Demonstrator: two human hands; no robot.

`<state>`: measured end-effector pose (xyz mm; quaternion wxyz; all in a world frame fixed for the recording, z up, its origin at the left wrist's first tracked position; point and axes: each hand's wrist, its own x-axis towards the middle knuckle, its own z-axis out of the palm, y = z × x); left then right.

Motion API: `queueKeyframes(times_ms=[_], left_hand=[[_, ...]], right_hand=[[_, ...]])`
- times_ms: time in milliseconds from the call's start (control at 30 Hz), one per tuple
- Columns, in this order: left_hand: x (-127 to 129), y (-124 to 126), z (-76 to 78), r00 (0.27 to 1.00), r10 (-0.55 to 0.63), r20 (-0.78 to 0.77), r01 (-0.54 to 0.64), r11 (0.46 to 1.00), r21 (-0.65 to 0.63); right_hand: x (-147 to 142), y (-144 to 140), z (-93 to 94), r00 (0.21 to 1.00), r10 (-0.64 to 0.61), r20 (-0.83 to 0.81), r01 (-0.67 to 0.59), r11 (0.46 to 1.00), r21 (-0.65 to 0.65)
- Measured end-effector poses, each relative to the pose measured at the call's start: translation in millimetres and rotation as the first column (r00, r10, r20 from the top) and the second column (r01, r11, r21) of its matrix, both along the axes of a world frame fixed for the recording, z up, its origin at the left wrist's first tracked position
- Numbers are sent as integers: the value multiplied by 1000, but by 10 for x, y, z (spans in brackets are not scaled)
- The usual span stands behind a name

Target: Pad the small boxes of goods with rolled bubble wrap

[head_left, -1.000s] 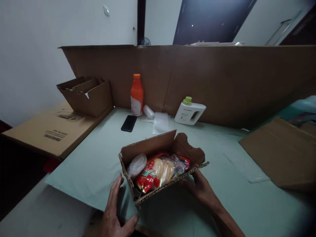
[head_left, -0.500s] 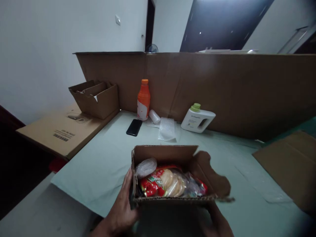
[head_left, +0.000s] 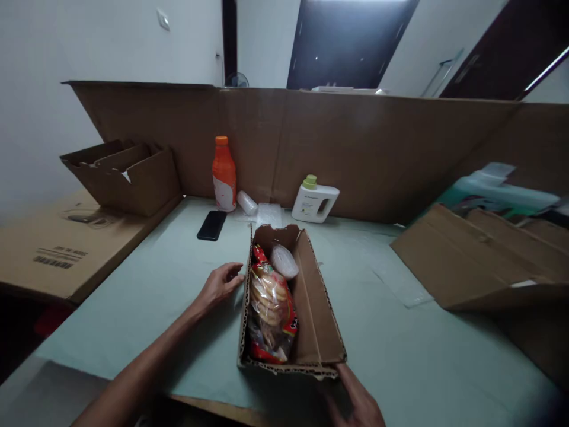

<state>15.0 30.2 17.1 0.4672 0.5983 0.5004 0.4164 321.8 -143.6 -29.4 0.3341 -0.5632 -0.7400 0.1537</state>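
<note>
Head view: both hands at an open box of snacks

Head view, from the left: a flat carton (head_left: pixel 57 252) with a barcode lies at the left edge, and an empty open box (head_left: pixel 128 178) sits on its far end. Beside them a pale green table (head_left: pixel 169 284) runs across the frame, backed by a long cardboard wall (head_left: pixel 377 148). Against that wall stand an orange bottle (head_left: pixel 224 174), a small clear roll (head_left: pixel 247 203) lying on its side, and a white jug (head_left: pixel 315 200) with a green cap. A black phone (head_left: pixel 212 225) lies flat in front of the bottle.

The left hand (head_left: pixel 219 284) reaches in from the lower left with its fingers loosely spread, holding nothing; the fingertips rest against the left wall of the snack box (head_left: pixel 317 314). This box sits near the middle of the table, lengthwise away from the person, its top open and its right flap folded inward. Inside, a red packet of biscuits (head_left: pixel 270 305) lies along the left side, and a white wrapped bundle (head_left: pixel 284 261) lies at the far end, touching the packet.

The right hand (head_left: pixel 358 400) comes up from the bottom edge at the box's near right corner, touching it just under the torn rim; most of the hand is out of frame, so its grip cannot be told.

To the right, well apart, flattened cardboard (head_left: pixel 480 255) lies over the table edge, with a pale bag (head_left: pixel 502 190) behind it.
</note>
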Motion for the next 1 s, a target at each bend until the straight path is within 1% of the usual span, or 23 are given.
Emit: queueKeyframes(times_ms=[67, 133, 200, 233, 300, 367, 400, 433, 467, 533, 600, 633, 667, 700, 733, 800, 867, 933, 1000], left_hand=[[-5, -255, 76, 999, -28, 21, 29, 1000, -11], [-35, -495, 156, 996, -67, 55, 69, 997, -33], [-64, -641, 214, 992, -84, 98, 91, 993, -73], [-76, -667, 228, 990, -77, 117, 88, 992, -92], [-105, -638, 227, 990, -44, 133, 60, 991, -116], [-161, -568, 195, 991, -16, 135, 31, 993, -114], [-206, -549, 171, 991, 0, 132, 14, 994, -109], [-258, -558, 141, 991, 34, 126, -21, 995, -97], [-314, -602, 103, 990, 83, 117, -75, 994, -79], [-399, -803, -8, 972, 218, 85, -220, 975, 17], [-385, -1106, -172, 944, 328, 29, -328, 926, 188], [-329, -1262, -271, 934, 357, -8, -340, 897, 282], [-246, -1400, -375, 927, 371, -56, -329, 875, 355], [-145, -1508, -479, 919, 381, -101, -311, 859, 407], [-37, -1581, -575, 912, 382, -146, -289, 854, 433], [158, -1618, -717, 903, 367, -224, -249, 871, 423], [279, -1541, -762, 897, 354, -264, -250, 900, 357], [313, -1407, -711, 891, 380, -247, -306, 907, 289], [269, -1269, -600, 890, 403, -214, -345, 901, 263]], right_hand=[[-97, 82, 0, 999, 37, -15, -38, 998, -57], [-266, 103, 1, 991, 109, -75, -118, 985, -124], [-451, 86, -4, 980, 142, -138, -163, 974, -159], [-530, 72, -10, 977, 148, -154, -174, 970, -169], [-626, 52, -31, 972, 177, -156, -204, 963, -177], [-598, 58, -56, 960, 246, -134, -266, 950, -165], [-532, 80, -67, 953, 279, -119, -295, 944, -148], [-434, 122, -73, 952, 287, -106, -299, 946, -122], [-314, 188, -73, 959, 264, -98, -273, 957, -93], [-59, 420, -43, 983, 143, -114, -150, 987, -56], [116, 785, 28, 983, 16, -183, -32, 996, -84], [147, 1000, 74, 971, -13, -240, -15, 994, -112], [136, 1219, 125, 950, -17, -311, -29, 989, -142], [89, 1427, 175, 921, -6, -389, -64, 984, -167], [15, 1611, 222, 884, 15, -467, -112, 977, -181], [-167, 1870, 292, 805, 50, -591, -196, 963, -186], [-330, 1960, 318, 754, 47, -655, -225, 955, -191], [-437, 1902, 303, 734, 15, -679, -206, 957, -202], [-482, 1753, 261, 736, -29, -676, -162, 963, -217]])
